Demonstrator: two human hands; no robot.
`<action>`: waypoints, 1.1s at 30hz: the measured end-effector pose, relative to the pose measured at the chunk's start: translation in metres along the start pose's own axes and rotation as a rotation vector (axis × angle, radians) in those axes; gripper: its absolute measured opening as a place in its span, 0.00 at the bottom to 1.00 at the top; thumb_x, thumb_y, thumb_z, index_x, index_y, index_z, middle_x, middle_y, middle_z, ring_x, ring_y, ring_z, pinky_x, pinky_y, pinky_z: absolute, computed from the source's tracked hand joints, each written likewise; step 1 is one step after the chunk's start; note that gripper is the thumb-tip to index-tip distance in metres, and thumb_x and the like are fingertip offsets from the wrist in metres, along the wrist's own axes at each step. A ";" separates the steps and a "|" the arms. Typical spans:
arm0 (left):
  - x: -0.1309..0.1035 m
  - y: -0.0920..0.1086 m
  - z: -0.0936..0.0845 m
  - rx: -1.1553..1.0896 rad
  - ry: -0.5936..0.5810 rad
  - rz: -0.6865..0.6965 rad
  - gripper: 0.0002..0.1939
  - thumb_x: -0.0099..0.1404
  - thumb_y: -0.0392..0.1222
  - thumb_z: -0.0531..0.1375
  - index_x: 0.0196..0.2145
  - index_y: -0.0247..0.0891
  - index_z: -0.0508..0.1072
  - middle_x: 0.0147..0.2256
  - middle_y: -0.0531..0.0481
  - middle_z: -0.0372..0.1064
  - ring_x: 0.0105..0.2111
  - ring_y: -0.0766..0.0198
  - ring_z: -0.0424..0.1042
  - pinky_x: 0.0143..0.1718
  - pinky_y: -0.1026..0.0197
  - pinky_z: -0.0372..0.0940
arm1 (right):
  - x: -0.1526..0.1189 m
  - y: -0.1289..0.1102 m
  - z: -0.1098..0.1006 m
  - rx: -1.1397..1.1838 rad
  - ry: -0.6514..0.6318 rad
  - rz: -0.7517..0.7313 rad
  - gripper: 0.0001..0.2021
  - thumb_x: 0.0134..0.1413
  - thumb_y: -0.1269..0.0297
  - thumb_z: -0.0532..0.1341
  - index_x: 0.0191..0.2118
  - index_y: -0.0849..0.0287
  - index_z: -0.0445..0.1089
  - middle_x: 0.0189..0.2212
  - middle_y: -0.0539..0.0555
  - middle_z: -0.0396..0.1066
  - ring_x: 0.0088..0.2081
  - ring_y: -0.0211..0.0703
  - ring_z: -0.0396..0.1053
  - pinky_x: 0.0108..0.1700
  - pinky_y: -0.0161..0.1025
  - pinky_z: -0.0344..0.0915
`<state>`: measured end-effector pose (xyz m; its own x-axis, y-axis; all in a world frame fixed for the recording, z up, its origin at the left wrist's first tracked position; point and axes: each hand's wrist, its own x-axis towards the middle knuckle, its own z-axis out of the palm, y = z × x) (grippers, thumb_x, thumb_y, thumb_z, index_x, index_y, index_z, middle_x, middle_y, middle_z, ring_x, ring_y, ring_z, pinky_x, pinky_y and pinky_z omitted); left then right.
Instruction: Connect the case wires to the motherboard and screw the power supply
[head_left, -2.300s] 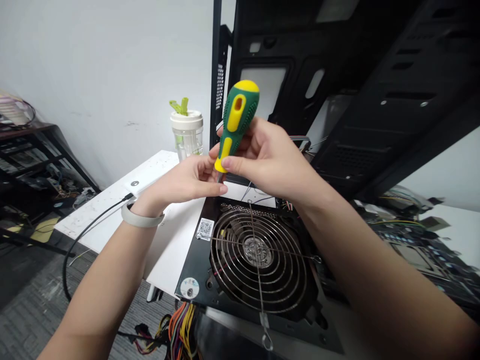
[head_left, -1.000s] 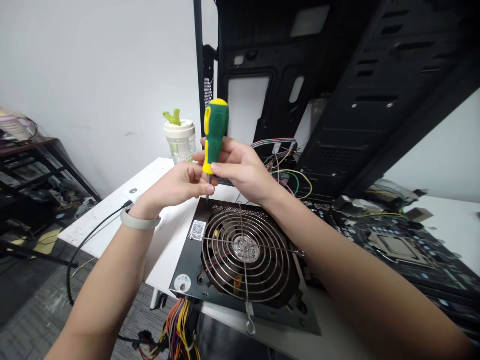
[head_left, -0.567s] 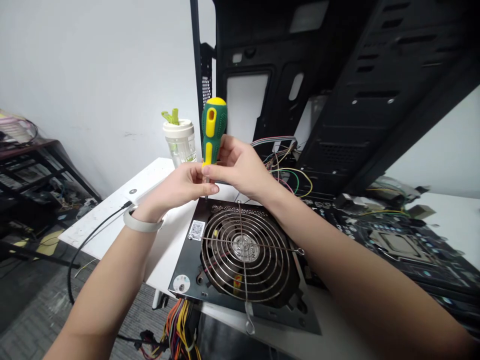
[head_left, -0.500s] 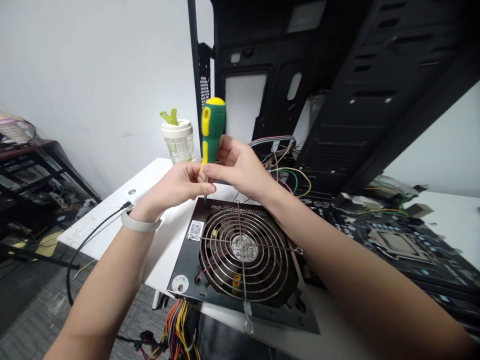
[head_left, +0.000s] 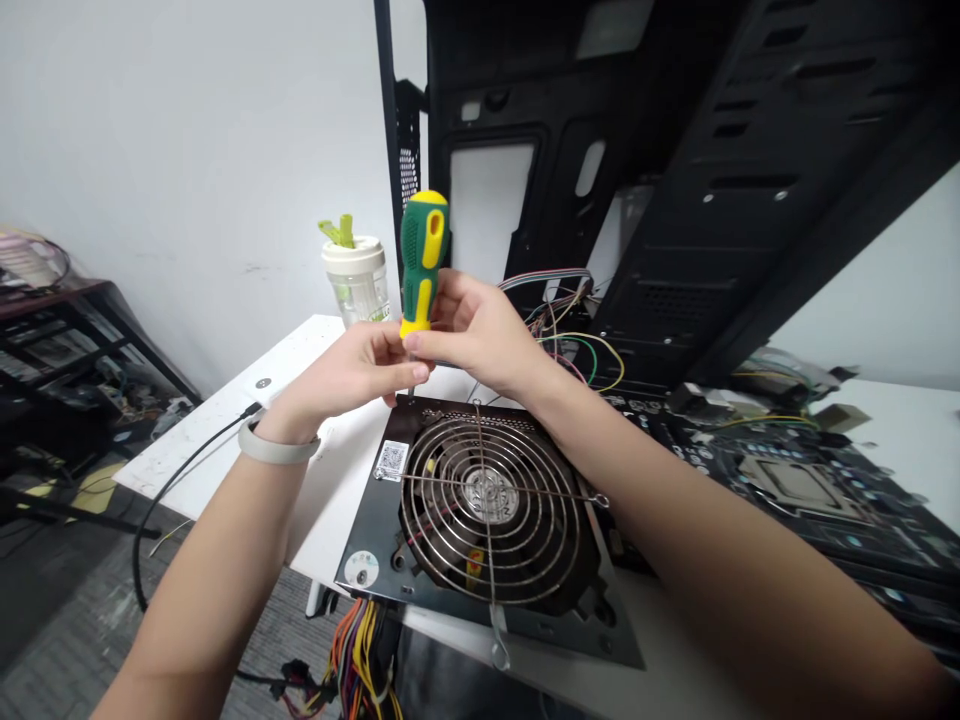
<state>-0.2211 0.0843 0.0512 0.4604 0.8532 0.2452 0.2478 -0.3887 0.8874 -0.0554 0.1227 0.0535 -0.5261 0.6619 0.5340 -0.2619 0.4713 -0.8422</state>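
Note:
A green and yellow screwdriver [head_left: 424,250] stands nearly upright over the far left corner of a black power supply [head_left: 375,540]. My right hand [head_left: 480,330] has its fingers closed on the lower handle. Around the shaft just below, my left hand [head_left: 360,370] is pinched with thumb and fingertips. The shaft's lower end meets the corner of the casing; the tip is too small to make out. A round wire fan grille [head_left: 491,495] covers the top of the power supply, and a QR label [head_left: 392,461] sits beside it.
An open black computer case [head_left: 637,200] rises behind, with loose thin wires [head_left: 592,350] at its foot. At right lies a motherboard [head_left: 802,490]. A lidded cup [head_left: 356,280] stands at the back left of the white table [head_left: 322,500]. Bundled cables [head_left: 360,650] hang off the front edge.
The screwdriver handle has turned about its axis, so a different yellow patch faces me. My two hands stay in nearly the same place.

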 end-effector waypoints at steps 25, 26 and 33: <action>0.000 0.004 0.001 0.119 0.032 -0.025 0.09 0.56 0.37 0.65 0.24 0.34 0.67 0.20 0.57 0.60 0.17 0.75 0.59 0.17 0.73 0.60 | 0.000 -0.001 0.001 -0.047 -0.048 0.009 0.20 0.35 0.62 0.71 0.34 0.56 0.62 0.34 0.50 0.70 0.38 0.43 0.70 0.44 0.46 0.72; 0.000 0.004 0.000 0.128 0.030 -0.024 0.09 0.56 0.37 0.65 0.24 0.34 0.68 0.20 0.56 0.61 0.18 0.74 0.60 0.17 0.73 0.60 | 0.000 -0.001 0.001 -0.036 -0.070 0.008 0.19 0.37 0.62 0.70 0.34 0.56 0.62 0.35 0.50 0.70 0.37 0.43 0.70 0.42 0.45 0.73; -0.003 0.002 -0.009 0.132 -0.054 -0.026 0.06 0.62 0.40 0.61 0.34 0.34 0.74 0.30 0.49 0.71 0.26 0.68 0.69 0.21 0.71 0.67 | -0.001 0.000 -0.003 0.109 -0.125 0.032 0.19 0.47 0.67 0.62 0.46 0.57 0.61 0.39 0.51 0.73 0.32 0.37 0.70 0.29 0.35 0.71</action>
<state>-0.2298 0.0838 0.0555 0.4969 0.8448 0.1984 0.3681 -0.4122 0.8334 -0.0528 0.1235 0.0529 -0.6301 0.5949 0.4991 -0.3261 0.3806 -0.8653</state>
